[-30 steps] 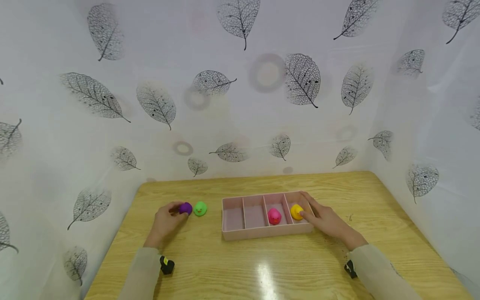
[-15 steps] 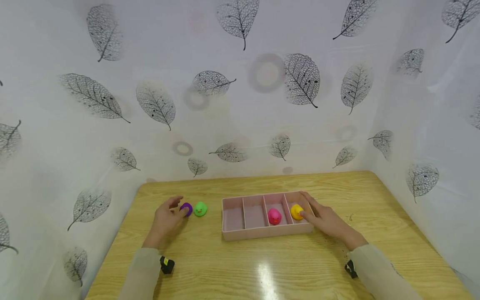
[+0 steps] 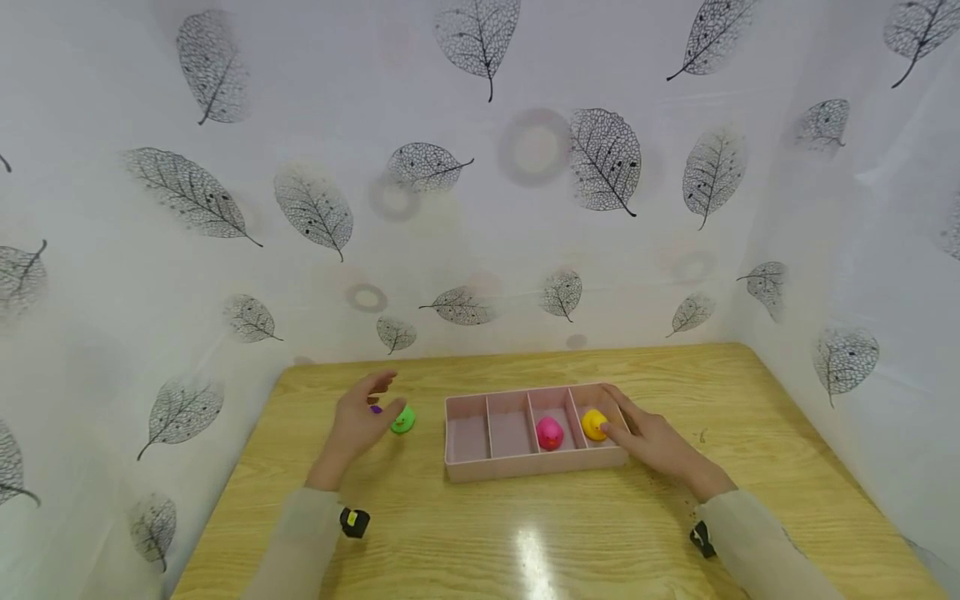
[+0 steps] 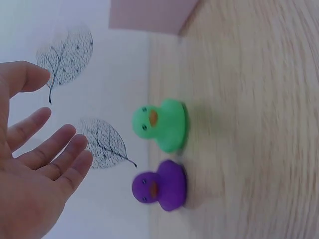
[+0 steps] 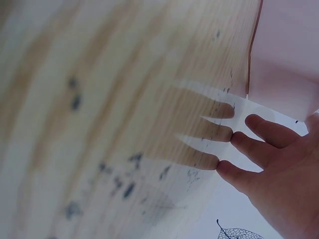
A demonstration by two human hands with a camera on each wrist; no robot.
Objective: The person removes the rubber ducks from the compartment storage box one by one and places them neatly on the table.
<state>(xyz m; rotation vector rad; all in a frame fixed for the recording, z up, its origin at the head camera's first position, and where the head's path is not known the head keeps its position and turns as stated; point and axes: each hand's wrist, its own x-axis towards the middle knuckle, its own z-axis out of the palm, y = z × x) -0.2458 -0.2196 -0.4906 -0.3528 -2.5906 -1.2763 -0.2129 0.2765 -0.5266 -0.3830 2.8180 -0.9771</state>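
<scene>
The left grip [image 3: 365, 417] is hovering beside two toy ducks with its thumb and fingers spreading loosely apart, a gap showing between its fingertips and both toys in the left wrist view. The green duck [image 4: 167, 124] is standing on the tabletop [image 3: 450, 533] just right of this grip, the thumb covering part of it in the head view. The purple duck [image 4: 167, 186] is standing just left of the green one, the left grip's own fingers and palm blocking most of it from above. Farther right, between the two grips, a pink box [image 3: 525, 468] is lying lengthwise, its left wall rising between the green duck and the compartments, its dividers parting four spaces. The right grip [image 3: 660, 446] is resting at the box's right end, its thumb crossing the wall and its other fingers lying outside; whether it is pinching the wall, one cannot tell. A yellow duck [image 3: 592, 422] is sitting by that thumb in the rightmost compartment, and a pink duck [image 3: 550, 433] is sitting one compartment left. Beyond both grips, a leaf-printed sheet [image 3: 495, 242] is hanging behind the tabletop.
</scene>
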